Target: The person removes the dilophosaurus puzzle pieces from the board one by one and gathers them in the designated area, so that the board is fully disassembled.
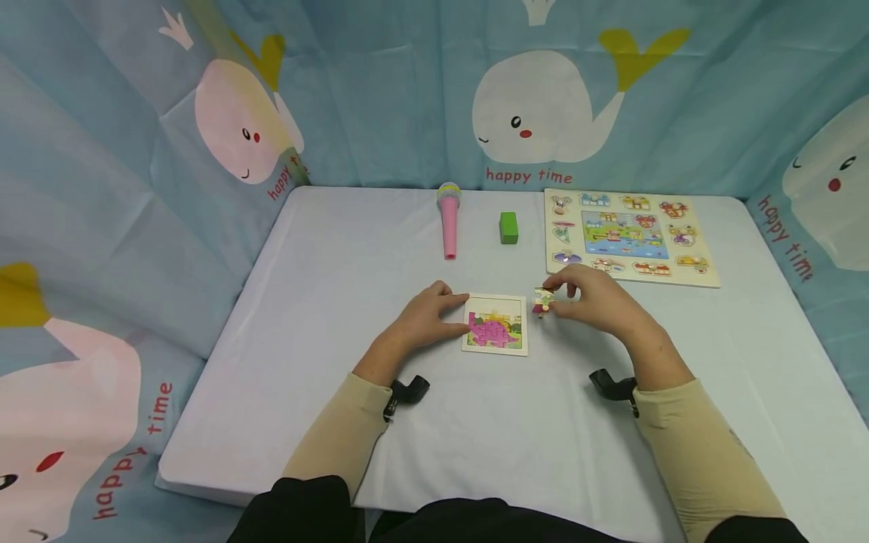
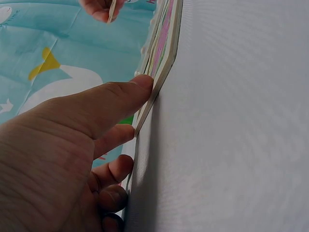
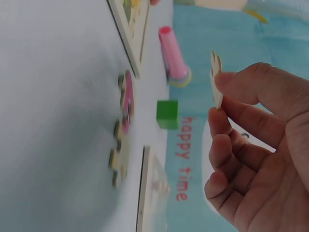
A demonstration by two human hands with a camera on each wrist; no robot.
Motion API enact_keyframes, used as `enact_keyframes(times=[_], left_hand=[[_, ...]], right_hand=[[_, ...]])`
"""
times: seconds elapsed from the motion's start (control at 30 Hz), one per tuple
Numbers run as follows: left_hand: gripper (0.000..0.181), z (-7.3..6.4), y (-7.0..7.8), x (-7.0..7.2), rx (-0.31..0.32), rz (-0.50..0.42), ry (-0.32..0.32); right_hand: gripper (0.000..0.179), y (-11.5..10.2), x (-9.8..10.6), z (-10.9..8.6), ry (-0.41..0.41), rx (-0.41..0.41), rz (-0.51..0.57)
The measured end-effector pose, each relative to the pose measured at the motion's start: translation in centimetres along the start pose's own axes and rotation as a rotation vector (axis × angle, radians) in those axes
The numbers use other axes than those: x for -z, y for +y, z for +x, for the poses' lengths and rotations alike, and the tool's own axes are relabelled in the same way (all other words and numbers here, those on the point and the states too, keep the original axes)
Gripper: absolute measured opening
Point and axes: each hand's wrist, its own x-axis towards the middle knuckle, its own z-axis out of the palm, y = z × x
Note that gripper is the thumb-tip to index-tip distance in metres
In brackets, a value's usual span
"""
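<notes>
A small jigsaw board with a cream frame and a pink dinosaur picture lies on the white table. My left hand steadies its left side: the thumb rests on the rim and the index finger touches near the far corner. To the right of the board, my right hand pinches a thin wooden puzzle piece between thumb and index finger, its other fingers loosely curled. Several more pieces, a pink one and a pale one among them, lie on the table in the right wrist view.
A pink toy microphone and a green block stand beyond the board. At the far right lies a larger wooden peg puzzle. Blue curtains with whale prints hang behind the table.
</notes>
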Motion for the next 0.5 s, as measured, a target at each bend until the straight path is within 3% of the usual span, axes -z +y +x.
enact_keyframes(times=[0.5], left_hand=[[0.069, 0.0, -0.1, -0.1, 0.000, -0.002, 0.001]], right_hand=[[0.030, 3.4, 1.9, -2.5, 0.010, -0.075, -0.053]])
